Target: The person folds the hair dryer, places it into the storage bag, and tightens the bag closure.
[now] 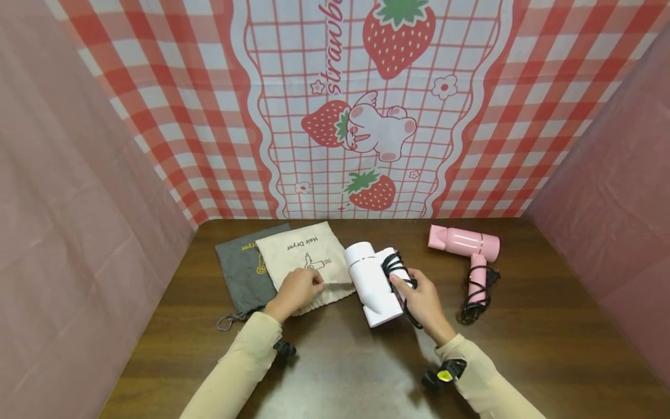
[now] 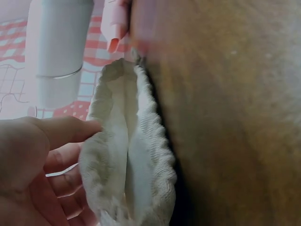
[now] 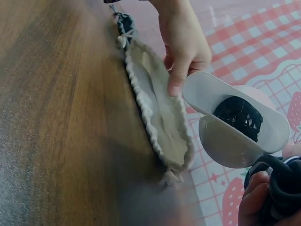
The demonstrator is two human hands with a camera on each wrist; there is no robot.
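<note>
A cream drawstring bag printed "Hair Dryer" lies on the table, its mouth facing the person. My left hand pinches the upper edge of that mouth, which gapes in both wrist views; the bag's opening shows its pale lining. My right hand grips a white hair dryer by its folded handle, with the black cord wound round it. The dryer is held just right of the bag, its nozzle toward the person. Whether the dryer touches the bag, I cannot tell.
A grey drawstring bag lies partly under the cream one at the left. On the right rests a pink hair dryer with its cord wrapped round the handle. Pink side cloths and a checked strawberry backdrop surround the wooden table.
</note>
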